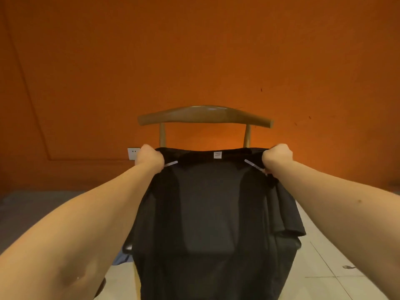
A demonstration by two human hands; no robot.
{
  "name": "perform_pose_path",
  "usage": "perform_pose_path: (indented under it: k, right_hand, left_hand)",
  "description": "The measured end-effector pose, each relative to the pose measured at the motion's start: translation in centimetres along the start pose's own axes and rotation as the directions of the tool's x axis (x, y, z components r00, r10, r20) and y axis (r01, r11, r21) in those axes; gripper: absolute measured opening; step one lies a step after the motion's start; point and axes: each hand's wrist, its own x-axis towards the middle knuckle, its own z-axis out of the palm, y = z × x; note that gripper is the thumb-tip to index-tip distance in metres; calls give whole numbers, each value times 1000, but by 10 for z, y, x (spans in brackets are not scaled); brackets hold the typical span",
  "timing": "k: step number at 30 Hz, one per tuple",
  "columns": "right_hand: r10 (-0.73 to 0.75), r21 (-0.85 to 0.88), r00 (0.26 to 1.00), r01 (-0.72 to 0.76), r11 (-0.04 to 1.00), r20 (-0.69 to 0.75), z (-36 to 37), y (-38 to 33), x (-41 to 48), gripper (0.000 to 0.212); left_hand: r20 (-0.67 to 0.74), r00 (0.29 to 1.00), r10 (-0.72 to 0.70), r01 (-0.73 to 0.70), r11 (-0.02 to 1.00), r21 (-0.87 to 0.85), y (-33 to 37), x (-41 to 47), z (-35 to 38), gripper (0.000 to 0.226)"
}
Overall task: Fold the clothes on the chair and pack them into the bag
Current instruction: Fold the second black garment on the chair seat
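Note:
A black T-shirt (207,213) hangs stretched out in front of me, its collar up and a small white label at the neck. My left hand (149,156) grips the left shoulder of the shirt. My right hand (278,155) grips the right shoulder. Behind the shirt stands a wooden chair (205,114) with a curved backrest; the shirt hides its seat. The right sleeve hangs loose at the side. No bag is in view.
An orange wall fills the background, with a white socket (133,153) low on the left. Pale floor tiles (337,267) lie to the right. A bit of blue-grey cloth (123,259) shows low at the left of the shirt.

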Motion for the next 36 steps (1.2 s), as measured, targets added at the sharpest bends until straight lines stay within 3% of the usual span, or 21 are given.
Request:
perform_pose_path:
  k: [5,9,15,22,24,27,30,32,36]
  right_hand:
    - [-109,1,994,109,994,0,57,20,44,31]
    - [-215,-59,976,216,975,17,96,38,75,31]
    - [-380,-149,924,383,912,50,137,55,115,28]
    - [-391,-239,919,393,888,57,168,73,151,26]
    - [-392,-301,917,394,868,71,172,84,156,23]
    - [-409,-357,901,432,828,142,179,91,154,19]
    - [-405,-253,882,460,851,243,176,88,150,40]
    - [-427,-168,820,516,840,382,173,86,149,47]
    - [-342,-239,752,545,804,564,164,74,141,66]
  left_hand:
    - [-3,995,95,-94,992,86,-18,40,49,33]
    - [75,986,151,-160,977,139,-36,64,83,38]
    - [221,968,115,-154,974,169,-51,92,124,77]
    - [280,954,111,-153,979,133,-59,128,164,103]
    - [314,942,116,-187,961,205,-62,130,170,107]
    - [306,947,102,-217,905,367,-66,131,172,96]
    - [304,951,65,-213,849,483,-65,134,165,83]
    - [305,951,52,-223,799,559,-65,132,161,75]
    - [288,939,188,-338,655,675,-59,114,150,57]
